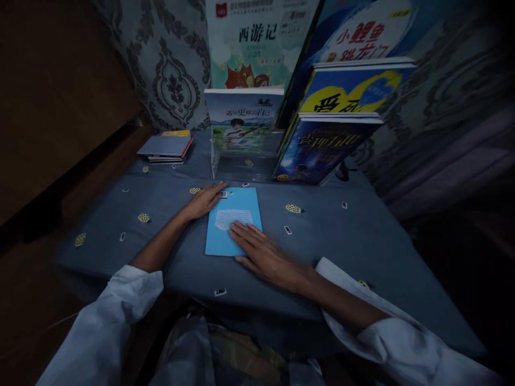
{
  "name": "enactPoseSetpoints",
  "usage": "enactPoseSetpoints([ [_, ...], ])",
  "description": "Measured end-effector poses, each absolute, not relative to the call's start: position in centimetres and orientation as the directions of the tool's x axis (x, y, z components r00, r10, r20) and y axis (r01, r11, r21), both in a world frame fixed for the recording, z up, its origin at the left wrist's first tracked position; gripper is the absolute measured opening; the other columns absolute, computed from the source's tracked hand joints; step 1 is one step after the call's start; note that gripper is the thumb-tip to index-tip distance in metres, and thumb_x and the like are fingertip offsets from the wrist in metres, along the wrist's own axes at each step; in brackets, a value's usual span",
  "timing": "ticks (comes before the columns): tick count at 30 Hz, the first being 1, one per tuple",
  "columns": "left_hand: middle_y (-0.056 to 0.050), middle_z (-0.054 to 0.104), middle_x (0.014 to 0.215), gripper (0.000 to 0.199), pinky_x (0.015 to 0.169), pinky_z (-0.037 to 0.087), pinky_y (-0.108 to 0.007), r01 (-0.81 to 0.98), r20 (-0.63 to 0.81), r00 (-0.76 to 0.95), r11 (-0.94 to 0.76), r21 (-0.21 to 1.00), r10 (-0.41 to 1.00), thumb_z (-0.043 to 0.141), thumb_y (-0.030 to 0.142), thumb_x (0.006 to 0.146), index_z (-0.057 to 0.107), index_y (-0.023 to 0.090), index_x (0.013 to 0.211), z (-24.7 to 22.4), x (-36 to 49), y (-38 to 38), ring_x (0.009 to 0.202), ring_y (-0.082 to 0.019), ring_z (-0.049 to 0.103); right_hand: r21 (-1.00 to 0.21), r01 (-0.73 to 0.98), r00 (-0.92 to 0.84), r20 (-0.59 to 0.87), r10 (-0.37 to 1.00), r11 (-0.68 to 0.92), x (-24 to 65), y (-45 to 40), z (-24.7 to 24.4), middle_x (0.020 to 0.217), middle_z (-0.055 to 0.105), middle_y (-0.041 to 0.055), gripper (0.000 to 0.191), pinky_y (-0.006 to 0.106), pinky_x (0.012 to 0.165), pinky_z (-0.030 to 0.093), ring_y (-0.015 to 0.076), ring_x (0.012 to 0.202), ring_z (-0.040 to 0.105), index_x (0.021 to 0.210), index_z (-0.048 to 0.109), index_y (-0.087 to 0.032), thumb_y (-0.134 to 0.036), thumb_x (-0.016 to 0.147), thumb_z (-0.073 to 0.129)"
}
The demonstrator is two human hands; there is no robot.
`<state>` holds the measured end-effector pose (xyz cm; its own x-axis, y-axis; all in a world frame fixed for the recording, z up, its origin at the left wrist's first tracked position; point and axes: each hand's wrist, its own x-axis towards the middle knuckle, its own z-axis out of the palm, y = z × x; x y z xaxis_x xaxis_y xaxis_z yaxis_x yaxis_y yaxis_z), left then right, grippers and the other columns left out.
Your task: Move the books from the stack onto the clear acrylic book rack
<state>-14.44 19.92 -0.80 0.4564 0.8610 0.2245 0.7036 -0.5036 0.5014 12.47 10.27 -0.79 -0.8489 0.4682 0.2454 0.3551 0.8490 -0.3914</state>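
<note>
A light-blue book (225, 245) lies flat on the table in front of me, with a white text panel and a small barcode near its upper left corner. Along its upper left edge rests my left hand (204, 201), fingers stretched out and touching the cover by the barcode. My right hand (261, 251) lies across the book's lower right part, fingers extended flat over the text panel. Neither hand grips anything.
Behind the book, a clear stand (241, 170) holds a landscape-covered book (245, 123). Several upright books, including a dark blue one (317, 153), stand to its right. A small book stack (167, 147) lies at the back left. A pineapple-print cloth (322, 230) covers the table.
</note>
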Motion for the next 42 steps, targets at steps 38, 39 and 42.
enactPoseSetpoints([
  [38,-0.010,0.016,0.167,0.071,0.126,0.016,-0.047,0.680,0.054,0.652,-0.615,0.400,0.756,0.031,0.060,0.102,0.014,0.024,0.161,0.9,-10.7,10.3,0.155,-0.026,0.012,-0.461,0.235,-0.924,0.167,0.343,0.856,16.6,2.3,-0.1,0.160,0.034,0.0124,0.076,0.047,0.121,0.033,0.0238,0.150,0.029,0.161,0.014,-0.022,-0.006,0.093,0.046],
  [39,-0.010,0.017,0.166,0.071,0.125,0.017,-0.047,0.675,0.054,0.658,-0.619,0.402,0.752,0.032,0.060,0.102,0.014,0.023,0.161,0.9,-10.5,9.8,0.155,-0.026,0.013,-0.462,0.229,-0.924,0.174,0.341,0.857,16.8,2.2,-0.2,0.160,0.035,0.0122,0.075,0.047,0.121,0.033,0.0235,0.149,0.030,0.161,0.014,-0.023,-0.007,0.094,0.045],
  [42,-0.010,0.019,0.166,0.072,0.125,0.020,-0.046,0.648,0.058,0.682,-0.639,0.413,0.729,0.036,0.058,0.102,0.016,0.023,0.161,1.0,-10.0,8.2,0.154,-0.027,0.016,-0.438,0.200,-0.912,0.244,0.330,0.876,17.4,2.1,-0.2,0.156,0.041,0.0127,0.073,0.048,0.121,0.034,0.0240,0.147,0.034,0.161,0.014,-0.023,-0.012,0.096,0.046],
])
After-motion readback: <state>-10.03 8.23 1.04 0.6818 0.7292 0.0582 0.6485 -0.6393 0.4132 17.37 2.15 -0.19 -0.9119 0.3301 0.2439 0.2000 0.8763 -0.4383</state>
